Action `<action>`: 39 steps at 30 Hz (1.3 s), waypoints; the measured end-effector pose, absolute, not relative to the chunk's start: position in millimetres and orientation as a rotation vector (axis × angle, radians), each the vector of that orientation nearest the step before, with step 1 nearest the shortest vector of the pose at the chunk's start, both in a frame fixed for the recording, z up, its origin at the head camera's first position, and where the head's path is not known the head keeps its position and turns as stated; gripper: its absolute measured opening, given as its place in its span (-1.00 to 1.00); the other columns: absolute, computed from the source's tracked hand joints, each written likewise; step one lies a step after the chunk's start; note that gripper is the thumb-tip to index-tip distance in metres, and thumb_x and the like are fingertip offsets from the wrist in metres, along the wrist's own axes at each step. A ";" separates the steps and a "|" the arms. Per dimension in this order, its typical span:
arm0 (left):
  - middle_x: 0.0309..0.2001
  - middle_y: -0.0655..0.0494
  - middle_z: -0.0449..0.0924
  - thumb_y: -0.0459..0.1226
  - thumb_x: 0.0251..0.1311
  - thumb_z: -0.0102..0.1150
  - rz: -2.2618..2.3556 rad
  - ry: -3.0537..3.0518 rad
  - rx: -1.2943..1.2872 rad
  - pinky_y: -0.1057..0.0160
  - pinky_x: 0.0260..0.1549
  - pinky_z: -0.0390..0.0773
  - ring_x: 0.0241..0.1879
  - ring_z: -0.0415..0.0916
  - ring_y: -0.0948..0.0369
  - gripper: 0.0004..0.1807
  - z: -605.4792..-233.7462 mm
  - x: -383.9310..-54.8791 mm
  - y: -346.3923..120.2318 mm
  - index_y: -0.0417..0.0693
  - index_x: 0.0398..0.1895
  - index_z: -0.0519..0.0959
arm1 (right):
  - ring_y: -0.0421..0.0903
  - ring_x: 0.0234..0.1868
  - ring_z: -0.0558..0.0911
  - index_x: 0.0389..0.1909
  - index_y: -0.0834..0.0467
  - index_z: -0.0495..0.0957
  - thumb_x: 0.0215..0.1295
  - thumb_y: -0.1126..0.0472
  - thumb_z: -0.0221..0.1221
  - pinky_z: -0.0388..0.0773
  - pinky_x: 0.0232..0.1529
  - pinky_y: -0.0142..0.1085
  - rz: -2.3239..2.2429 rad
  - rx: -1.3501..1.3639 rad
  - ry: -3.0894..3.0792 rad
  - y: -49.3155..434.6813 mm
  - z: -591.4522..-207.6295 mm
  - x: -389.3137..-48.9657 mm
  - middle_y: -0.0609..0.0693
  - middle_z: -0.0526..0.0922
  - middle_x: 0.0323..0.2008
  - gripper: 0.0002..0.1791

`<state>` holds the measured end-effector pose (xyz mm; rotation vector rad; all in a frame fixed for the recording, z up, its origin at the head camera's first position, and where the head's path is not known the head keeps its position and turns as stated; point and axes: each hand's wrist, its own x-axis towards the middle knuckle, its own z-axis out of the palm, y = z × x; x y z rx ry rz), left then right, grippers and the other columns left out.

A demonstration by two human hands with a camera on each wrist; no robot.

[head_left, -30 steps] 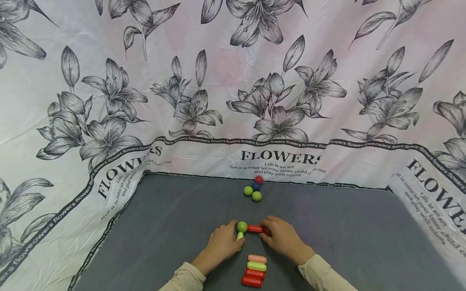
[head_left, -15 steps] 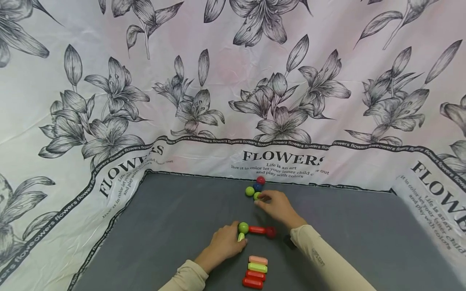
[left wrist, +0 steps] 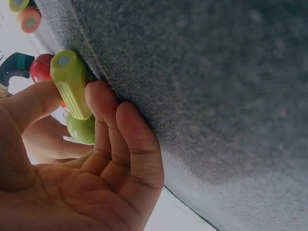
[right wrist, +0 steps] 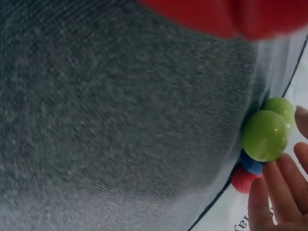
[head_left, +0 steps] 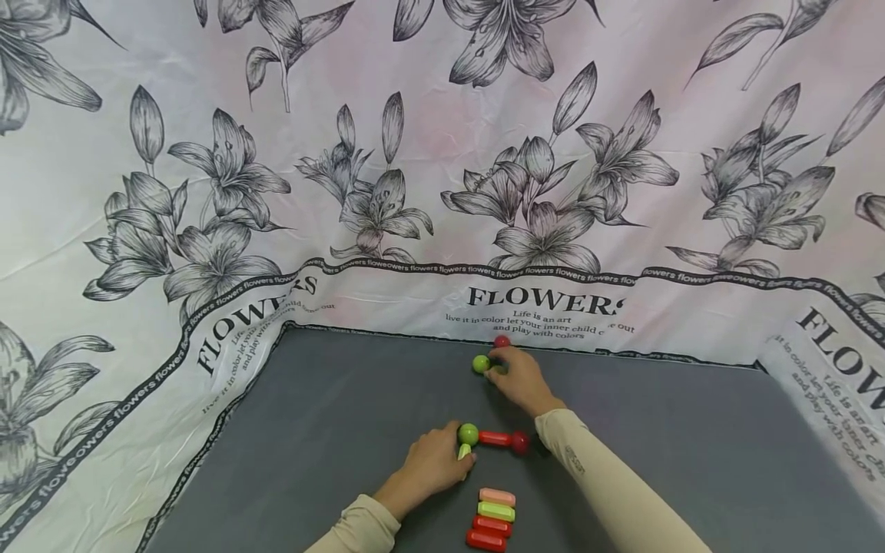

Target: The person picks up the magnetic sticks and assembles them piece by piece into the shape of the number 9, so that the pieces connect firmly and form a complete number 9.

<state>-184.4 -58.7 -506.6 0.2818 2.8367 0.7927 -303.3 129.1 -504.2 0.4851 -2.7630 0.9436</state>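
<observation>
My left hand (head_left: 432,465) pinches a yellow-green building stick (left wrist: 72,89) between thumb and fingers. The stick's far end meets a green ball (head_left: 469,434). A red stick (head_left: 495,438) runs from that ball to a dark red ball (head_left: 520,442), lying on the cloth. At the back, my right hand (head_left: 522,380) is around another green ball (right wrist: 264,136); its fingertips come against the ball while the thumb stays apart in the right wrist view. Close by are a second green ball (head_left: 480,364), a blue ball (right wrist: 251,163) and a red ball (head_left: 502,342). The hand hides the blue ball in the head view.
In front lies a column of loose sticks: pink (head_left: 497,497), yellow-green (head_left: 496,511) and two red ones (head_left: 492,526). Grey cloth (head_left: 332,415) covers the table. A flower-printed curtain (head_left: 387,299) borders its back and sides.
My right hand has left the red stick's end, uncovering the dark red ball there, and has reached to the balls at the back. My left hand keeps its pinch on the yellow-green stick.
</observation>
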 end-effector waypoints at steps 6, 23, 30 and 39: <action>-0.07 -0.22 0.71 -0.06 0.16 0.37 0.806 2.839 0.269 -0.18 -0.22 0.60 -0.13 0.68 -0.16 -0.36 -505.4 -183.8 -56.6 -0.25 0.22 0.51 | 0.18 0.10 0.64 -0.02 0.26 0.67 0.17 0.26 0.39 0.50 0.18 0.08 0.938 0.515 -2.809 131.8 -509.2 -304.4 0.21 0.70 0.03 -0.65; -0.08 -0.22 0.70 -0.07 0.16 0.37 0.814 2.835 0.274 -0.18 -0.20 0.60 -0.13 0.67 -0.16 -0.37 -505.6 -183.4 -56.9 -0.25 0.21 0.51 | 0.00 -0.16 0.65 -0.09 0.22 0.68 0.05 0.22 0.46 0.55 -0.06 -0.06 1.066 0.352 -2.847 145.2 -515.1 -299.9 0.14 0.74 -0.12 -0.63; -0.08 -0.22 0.70 -0.07 0.16 0.37 0.833 2.835 0.278 -0.18 -0.22 0.60 -0.14 0.67 -0.16 -0.38 -507.6 -183.1 -56.8 -0.24 0.20 0.51 | 0.07 -0.08 0.71 -0.04 0.23 0.67 0.10 0.22 0.45 0.59 -0.02 -0.03 1.185 0.258 -2.846 148.3 -510.0 -293.1 0.19 0.76 -0.08 -0.61; -0.07 -0.24 0.69 -0.08 0.15 0.38 0.849 2.823 0.272 -0.19 -0.20 0.59 -0.13 0.67 -0.17 -0.38 -508.2 -184.8 -59.2 -0.26 0.20 0.51 | 0.14 0.03 0.74 0.09 0.18 0.63 0.14 0.19 0.45 0.66 0.04 -0.06 1.340 0.229 -2.765 152.3 -490.5 -269.3 0.20 0.73 0.03 -0.53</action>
